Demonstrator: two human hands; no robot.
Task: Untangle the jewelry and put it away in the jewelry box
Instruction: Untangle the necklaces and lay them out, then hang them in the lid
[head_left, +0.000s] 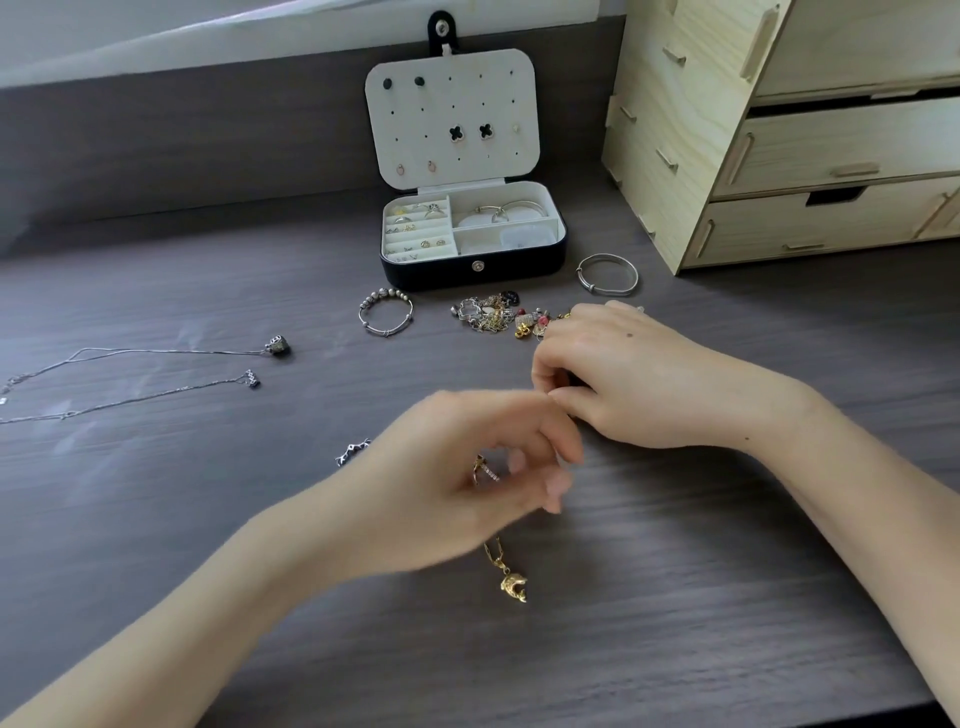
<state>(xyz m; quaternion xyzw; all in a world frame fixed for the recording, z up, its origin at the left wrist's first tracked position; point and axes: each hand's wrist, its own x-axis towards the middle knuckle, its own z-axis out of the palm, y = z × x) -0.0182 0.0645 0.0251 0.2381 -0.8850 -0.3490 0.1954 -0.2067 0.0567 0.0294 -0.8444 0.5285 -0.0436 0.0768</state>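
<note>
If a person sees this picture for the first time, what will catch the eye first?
The left hand and right hand meet at the centre of the dark table, with a gold pendant on its chain below the left one. Behind them the open jewelry box stands, and a tangled jewelry pile lies just before it.

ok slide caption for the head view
Left hand holds a gold pendant chain beside the right hand; a tangled jewelry pile before the open jewelry box.
</note>
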